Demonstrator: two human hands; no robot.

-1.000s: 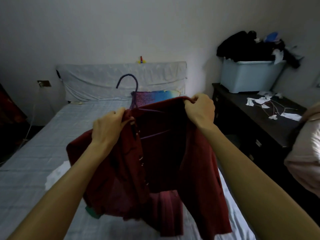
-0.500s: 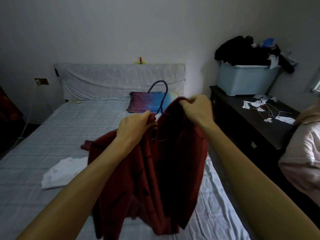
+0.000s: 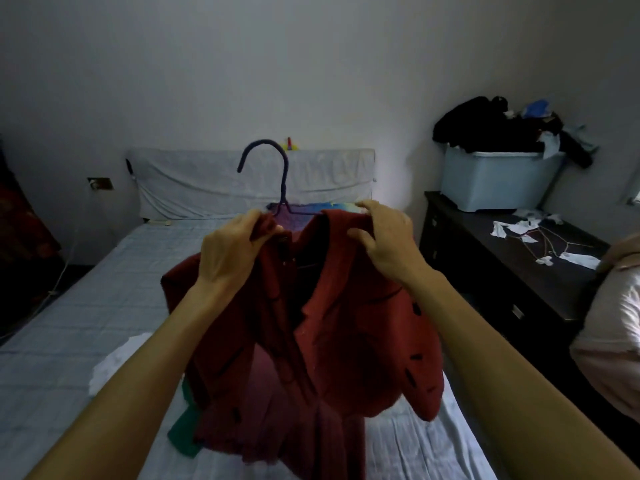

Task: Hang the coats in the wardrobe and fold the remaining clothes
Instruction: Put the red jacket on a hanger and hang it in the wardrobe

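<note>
A dark red coat (image 3: 346,341) with black buttons hangs in the air over the bed, draped on a blue hanger (image 3: 282,174) whose hook stands upright above the collar. My left hand (image 3: 232,251) pinches the coat's left shoulder by the collar. My right hand (image 3: 384,240) grips the right shoulder and collar. A white garment (image 3: 114,365) lies flat on the bed at the left, and a green garment (image 3: 183,434) shows below the coat's hem.
The bed (image 3: 69,323) with a pale checked sheet fills the middle. A dark dresser (image 3: 519,271) stands at the right, bearing a light blue bin (image 3: 498,181) heaped with dark clothes and loose wire hangers (image 3: 554,240). A pink garment (image 3: 613,327) hangs at the right edge.
The coat was bunched between my hands with the hanger hook tilted right. Now it is spread across the hanger, raised higher, and the hook stands upright.
</note>
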